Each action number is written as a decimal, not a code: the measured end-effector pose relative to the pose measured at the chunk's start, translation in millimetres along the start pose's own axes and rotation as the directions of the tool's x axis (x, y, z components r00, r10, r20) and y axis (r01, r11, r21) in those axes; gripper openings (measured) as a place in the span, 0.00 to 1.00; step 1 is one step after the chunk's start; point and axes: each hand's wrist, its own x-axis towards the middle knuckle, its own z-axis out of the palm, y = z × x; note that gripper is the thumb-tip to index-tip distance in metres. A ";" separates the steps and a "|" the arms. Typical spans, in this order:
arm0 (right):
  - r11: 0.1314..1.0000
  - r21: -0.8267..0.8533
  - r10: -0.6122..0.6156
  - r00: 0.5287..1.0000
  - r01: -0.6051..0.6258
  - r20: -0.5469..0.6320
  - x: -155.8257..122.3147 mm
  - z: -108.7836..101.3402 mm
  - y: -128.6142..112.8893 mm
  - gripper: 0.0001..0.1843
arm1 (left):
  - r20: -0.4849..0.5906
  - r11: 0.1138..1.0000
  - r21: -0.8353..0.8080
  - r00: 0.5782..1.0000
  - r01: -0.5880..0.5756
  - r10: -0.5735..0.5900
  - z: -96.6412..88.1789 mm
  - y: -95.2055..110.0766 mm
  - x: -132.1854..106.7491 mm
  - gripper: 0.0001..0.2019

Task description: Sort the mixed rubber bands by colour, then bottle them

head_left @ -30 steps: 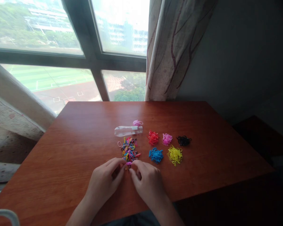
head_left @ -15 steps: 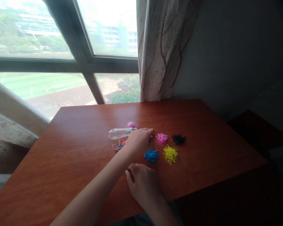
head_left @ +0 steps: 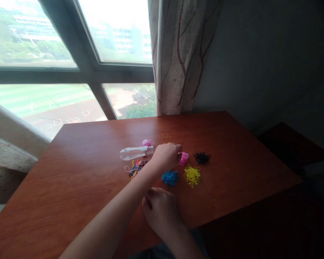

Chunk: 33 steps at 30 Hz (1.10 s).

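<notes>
My left hand [head_left: 167, 155] reaches across the table, its fingers pinched together at the edge of a pile of pink rubber bands [head_left: 184, 159]. What those fingers hold, if anything, is hidden. Closer to me, my right hand [head_left: 162, 208] rests with curled fingers on the table, and its grip is hidden too. Between the hands and to the right lies a pile of blue rubber bands [head_left: 170, 177], with a yellow pile [head_left: 192, 176] beside it. Black rubber bands [head_left: 202, 158] form a pile farther right. A mixed-colour heap [head_left: 136, 169] is partly covered by my left forearm.
A clear plastic bottle [head_left: 132, 153] lies on its side behind the mixed heap. Just beyond its neck is a pink object [head_left: 148, 142]. The wooden table [head_left: 91, 180] borders a window and a patterned curtain [head_left: 172, 57].
My left hand has moved slightly right relative to the piles, now overlapping the pink pile's edge. More of the mixed heap shows. My right hand stays in nearly the same place.
</notes>
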 end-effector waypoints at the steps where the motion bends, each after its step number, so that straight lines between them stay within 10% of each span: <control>1: 1.000 0.027 -0.003 1.000 0.003 -0.016 -0.1 -0.4 0.6 0.05 | -0.014 1.000 -0.008 1.000 0.002 -0.002 -4.2 -1.7 -4.7 0.11; 12: 0.961 0.267 -0.002 0.970 0.068 -0.243 -22.3 -16.4 12.9 0.10 | -0.244 0.970 -0.228 0.960 0.078 -0.135 -13.0 -47.1 -119.6 0.09; 19: 0.988 0.074 0.151 0.858 -0.132 -0.492 -28.1 -83.9 98.8 0.13 | -0.400 0.935 -0.308 0.867 0.178 -0.296 8.5 -69.8 -177.5 0.09; 25: 0.932 0.002 0.303 0.778 -0.362 -0.550 -11.0 -118.8 167.2 0.22 | -0.400 0.926 -0.315 0.855 0.211 -0.330 21.5 -74.6 -193.0 0.08; 33: 0.913 0.018 0.357 0.775 -0.408 -0.521 13.2 -119.0 196.5 0.25 | -0.367 0.922 -0.314 0.867 0.227 -0.338 25.5 -75.5 -191.2 0.09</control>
